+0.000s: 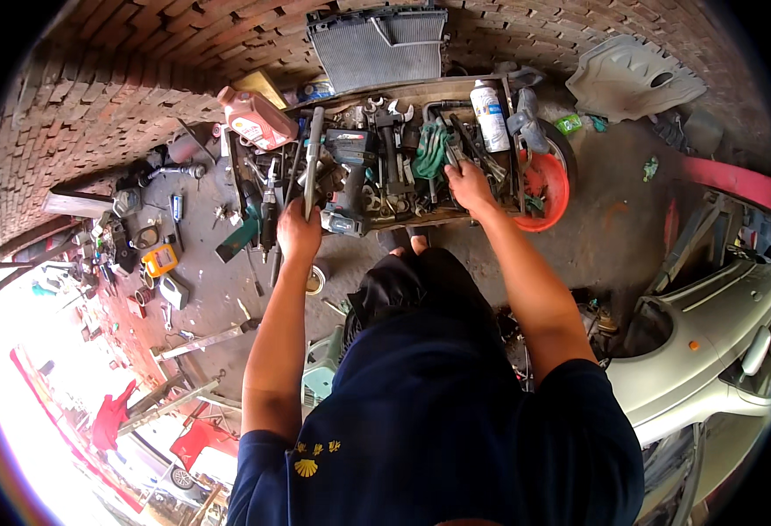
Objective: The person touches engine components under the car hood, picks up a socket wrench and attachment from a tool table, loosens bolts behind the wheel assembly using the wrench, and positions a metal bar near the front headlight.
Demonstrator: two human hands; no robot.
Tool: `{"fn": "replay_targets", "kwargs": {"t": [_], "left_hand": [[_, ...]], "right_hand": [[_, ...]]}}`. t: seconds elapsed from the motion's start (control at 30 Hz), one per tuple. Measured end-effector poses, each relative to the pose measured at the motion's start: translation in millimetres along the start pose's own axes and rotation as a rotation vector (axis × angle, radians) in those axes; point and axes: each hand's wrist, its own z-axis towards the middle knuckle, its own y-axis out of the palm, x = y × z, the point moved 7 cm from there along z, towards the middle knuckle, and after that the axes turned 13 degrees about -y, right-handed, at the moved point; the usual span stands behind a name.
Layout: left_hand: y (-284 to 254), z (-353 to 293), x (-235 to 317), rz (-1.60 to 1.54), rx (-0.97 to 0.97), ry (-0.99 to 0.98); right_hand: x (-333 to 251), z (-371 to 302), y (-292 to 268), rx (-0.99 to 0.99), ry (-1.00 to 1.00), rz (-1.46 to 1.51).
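Note:
My left hand is wrapped round the lower end of a long silver metal bar, which points up and away over the tool tray. At the tray's right half my right hand has its fingers closed on a slim metal tool, whose kind I cannot make out. A green work glove lies just left of that hand. Between my hands are several wrenches, a cordless power tool and a black battery pack.
A pink jug and a white spray can stand at the tray's ends. An orange-red basin sits right of it. Behind leans a radiator by the brick wall. A yellow bottle is on the left floor; a silver car is at right.

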Motion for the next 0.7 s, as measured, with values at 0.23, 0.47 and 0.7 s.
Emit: {"fn": "replay_targets", "kwargs": {"t": [0.23, 0.47, 0.7], "left_hand": [[-52, -49, 147, -0.285, -0.191, 0.384], [-4, -81, 173, -0.302, -0.352, 0.533], [-49, -60, 109, -0.972, -0.438, -0.195]], "right_hand": [[-93, -96, -87, -0.087, -0.164, -0.132], [-169, -80, -93, -0.353, -0.1, 0.985], [-84, 22, -8, 0.022, -0.204, -0.372]]}}
